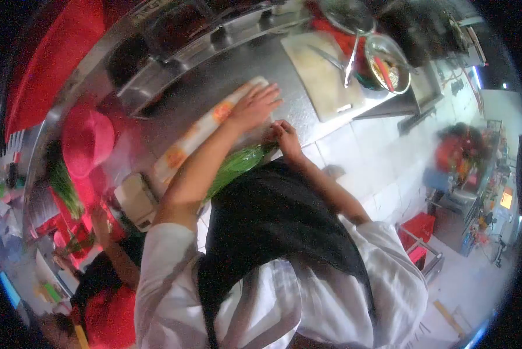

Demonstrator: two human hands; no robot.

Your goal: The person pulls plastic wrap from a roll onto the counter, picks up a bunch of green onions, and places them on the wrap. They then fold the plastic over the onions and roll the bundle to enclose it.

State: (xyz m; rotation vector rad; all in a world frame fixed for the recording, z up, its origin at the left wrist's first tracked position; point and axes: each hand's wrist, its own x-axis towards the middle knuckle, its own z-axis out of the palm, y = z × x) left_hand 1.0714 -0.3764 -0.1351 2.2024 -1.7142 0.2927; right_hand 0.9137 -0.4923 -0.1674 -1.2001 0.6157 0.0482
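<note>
My left hand (pixel 254 107) lies with its fingers stretched over the upper end of a long white roll with orange patterns (pixel 186 136) on the steel counter (pixel 214 75). To its right, my right hand (pixel 285 136) has its fingers pressed together by the end of a clear bag of long green leaves (pixel 238 166). What the fingers pinch is too small to make out. The bag lies along the counter's near edge, against my black apron, and my left forearm partly hides it.
A cutting board (pixel 319 75) with a knife (pixel 327 57) lies ahead right, beside a bowl with a red-handled utensil (pixel 389 72). A pink tub (pixel 87 142) and a white scale-like box (pixel 136 200) stand left. A co-worker in red (pixel 112 314) is at lower left, another person (pixel 459 151) far right.
</note>
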